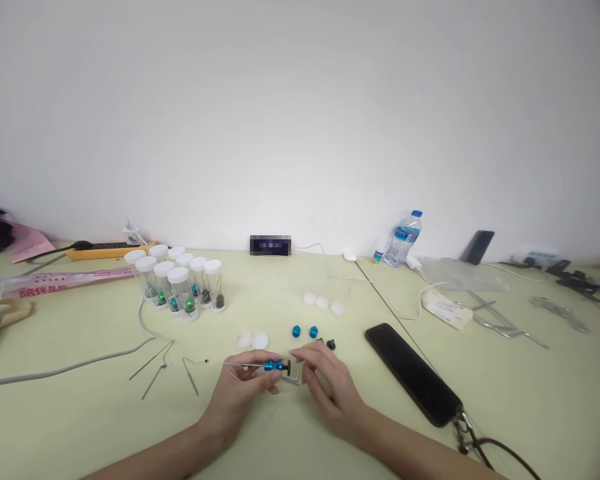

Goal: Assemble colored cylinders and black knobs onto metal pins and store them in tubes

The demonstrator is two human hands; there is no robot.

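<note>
My left hand [243, 381] pinches a small blue metal part with a black knob-like end [276, 366] between thumb and fingers. A thin metal rod [237, 365] runs leftward from the blue part. Just right of the black end, my right hand [333, 387] hovers with its fingers bent and apart, holding nothing I can see. Under the hands lies a bent metal rod [293, 380], partly hidden. Beyond the fingers sit two blue round pieces [297, 331] and small black pieces [331, 345], one of them partly covered by my right hand.
Several white-capped clear tubes [181, 293] with small parts stand at left. Bent metal rods [153, 369] lie nearer. White caps [261, 341] rest mid-table. A phone [413, 373] with a strap is at right; a water bottle [403, 240] leans behind, near tissues [447, 309].
</note>
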